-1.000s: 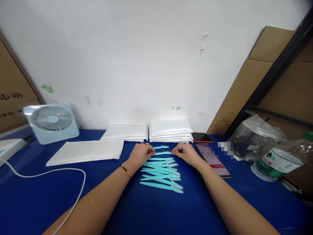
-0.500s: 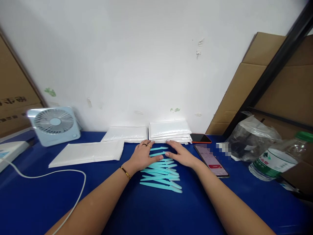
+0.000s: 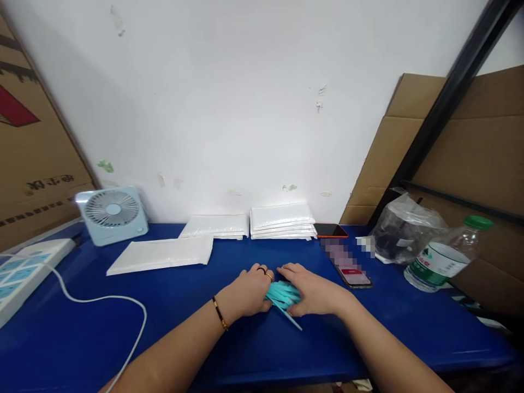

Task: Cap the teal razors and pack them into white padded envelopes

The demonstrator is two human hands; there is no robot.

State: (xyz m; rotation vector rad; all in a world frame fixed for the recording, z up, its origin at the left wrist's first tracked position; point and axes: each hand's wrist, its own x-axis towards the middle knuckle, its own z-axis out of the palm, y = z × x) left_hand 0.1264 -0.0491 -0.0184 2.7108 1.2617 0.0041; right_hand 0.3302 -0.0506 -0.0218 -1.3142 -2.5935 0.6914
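A bunch of turquoise eyebrow razors lies on the blue table, gathered between my two hands. One razor sticks out toward the front edge at a slant. My left hand is curled around the left ends of the bunch, with its thumb at the near side. Around the right side curves my right hand, its fingers at the far side and its thumb at the near side. Parts of the razors are hidden under the fingers.
White padded packets are stacked against the wall, with a single white packet to their left. A small fan, a power strip and a white cable stand left. Phones, a bagged item and a bottle are right.
The razors, earlier spread in a long row, are now pressed together into a bunch. Both hands have come nearer to me and closed in on them from the sides. The view has shifted.
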